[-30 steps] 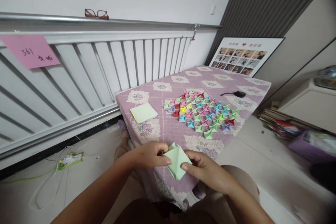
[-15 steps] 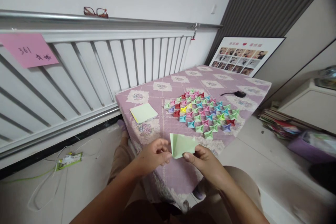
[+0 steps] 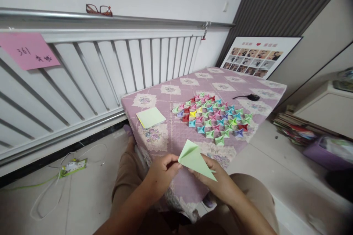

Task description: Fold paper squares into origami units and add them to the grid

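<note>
A light green paper (image 3: 195,159), folded to a pointed shape, is held above the near part of the table. My left hand (image 3: 162,172) pinches its left corner between thumb and forefinger. Behind and under its right side is my right hand (image 3: 213,176), gripping it, with some fingers hidden by the paper. Beyond the hands, many small folded paper pieces (image 3: 210,116) in green, pink, blue, red, yellow and purple stand in rows. To their left lies a stack of square paper (image 3: 150,117), pale green on top.
The table (image 3: 176,136) has a purple flowered cloth. A black object with a thin handle (image 3: 252,97) lies at its right. Along the left runs a white radiator (image 3: 143,62); a photo board (image 3: 259,57) leans behind. On the floor sits a power strip (image 3: 73,167).
The green paper has turned and now shows a long point toward the lower right. My left hand has moved onto its left corner, and my right hand has shifted behind it.
</note>
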Motion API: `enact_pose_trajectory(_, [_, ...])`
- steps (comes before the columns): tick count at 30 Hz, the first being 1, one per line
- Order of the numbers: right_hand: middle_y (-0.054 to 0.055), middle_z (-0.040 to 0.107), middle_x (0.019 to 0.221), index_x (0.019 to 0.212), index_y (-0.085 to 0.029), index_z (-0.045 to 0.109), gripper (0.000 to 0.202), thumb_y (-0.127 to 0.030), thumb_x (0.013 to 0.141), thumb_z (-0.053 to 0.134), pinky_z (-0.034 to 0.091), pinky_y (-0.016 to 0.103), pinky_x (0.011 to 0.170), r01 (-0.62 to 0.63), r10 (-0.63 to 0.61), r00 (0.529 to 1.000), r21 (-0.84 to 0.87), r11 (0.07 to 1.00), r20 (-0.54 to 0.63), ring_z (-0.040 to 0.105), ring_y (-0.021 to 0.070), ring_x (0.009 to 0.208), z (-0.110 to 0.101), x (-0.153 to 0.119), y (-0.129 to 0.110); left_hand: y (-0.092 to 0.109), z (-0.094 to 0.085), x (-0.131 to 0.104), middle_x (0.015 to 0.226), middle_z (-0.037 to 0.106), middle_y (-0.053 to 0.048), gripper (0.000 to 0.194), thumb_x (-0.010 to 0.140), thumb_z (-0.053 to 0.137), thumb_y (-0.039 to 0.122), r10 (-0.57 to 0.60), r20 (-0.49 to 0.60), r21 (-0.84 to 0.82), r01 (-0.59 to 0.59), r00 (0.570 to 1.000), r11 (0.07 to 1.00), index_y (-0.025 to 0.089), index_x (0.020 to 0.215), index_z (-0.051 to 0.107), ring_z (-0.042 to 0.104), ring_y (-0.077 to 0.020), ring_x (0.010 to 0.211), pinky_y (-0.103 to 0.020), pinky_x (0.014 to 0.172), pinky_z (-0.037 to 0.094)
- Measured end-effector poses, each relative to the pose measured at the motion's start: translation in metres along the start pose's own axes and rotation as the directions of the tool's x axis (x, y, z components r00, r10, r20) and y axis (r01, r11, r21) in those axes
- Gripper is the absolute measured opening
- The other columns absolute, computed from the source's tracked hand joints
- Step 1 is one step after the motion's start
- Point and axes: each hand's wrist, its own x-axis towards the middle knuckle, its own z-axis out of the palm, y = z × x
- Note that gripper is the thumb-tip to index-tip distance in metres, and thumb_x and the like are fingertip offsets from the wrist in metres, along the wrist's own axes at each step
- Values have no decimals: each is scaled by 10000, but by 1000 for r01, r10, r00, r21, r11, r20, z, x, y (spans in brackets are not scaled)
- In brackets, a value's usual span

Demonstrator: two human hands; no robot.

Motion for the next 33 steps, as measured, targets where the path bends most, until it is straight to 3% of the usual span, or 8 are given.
enact_pose_trajectory(6, [31, 675, 835, 880, -180, 663, 271, -431, 816, 583, 494, 290, 747, -73, 72, 996, -18, 997, -51, 605, 196, 810, 6, -5, 1, 3, -2, -2, 820, 694, -13, 209, 850, 501, 220, 189, -17, 288, -176, 982, 941, 213, 914, 700, 614, -155, 773, -245, 702, 420])
enact_pose_trajectory(10, [24, 704, 870, 879, -198, 691, 287, -458, 809, 591, 516, 288, 781, -98, 97, 993, -17, 995, -61, 631, 212, 854, 8, -8, -4, 7, -3, -3, 812, 689, -26, 211, 849, 485, 177, 218, 4, 418, -199, 976, 886, 198, 849, 695, 609, -163, 767, -251, 695, 418])
enact_pose_trajectory(17, [29, 727, 920, 926, -203, 712, 366, -517, 822, 557, 524, 327, 840, -134, 133, 990, -15, 991, -50, 650, 233, 918, 6, -8, -2, 13, -5, -5, 937, 716, -3, 241, 846, 542, 177, 226, 0, 375, -209, 974, 903, 236, 1036, 677, 634, -154, 837, -241, 748, 443])
enact_pose_trajectory(21, [33, 725, 958, 959, -205, 706, 359, -503, 824, 558, 520, 320, 851, -131, 129, 990, -24, 991, -56, 648, 231, 941, 7, -9, -1, 11, -4, -5, 960, 723, -17, 237, 862, 521, 175, 223, -10, 380, -202, 975, 903, 222, 1020, 691, 643, -166, 871, -255, 785, 453])
enact_pose_trajectory(27, [36, 726, 929, 932, -210, 711, 356, -507, 831, 544, 525, 318, 836, -133, 132, 991, -40, 990, -20, 654, 233, 914, 7, -11, -1, 10, -2, -6, 866, 728, -5, 257, 845, 513, 147, 208, -19, 358, -188, 978, 915, 243, 973, 714, 651, -158, 801, -242, 721, 458])
enact_pose_trajectory(33, [45, 718, 893, 921, -211, 700, 350, -506, 853, 523, 525, 347, 815, -105, 98, 992, -89, 990, -80, 643, 239, 886, 9, -11, 8, 9, -2, -4, 977, 728, -17, 250, 846, 550, 185, 210, -38, 361, -183, 977, 915, 232, 1047, 692, 651, -174, 892, -260, 804, 472])
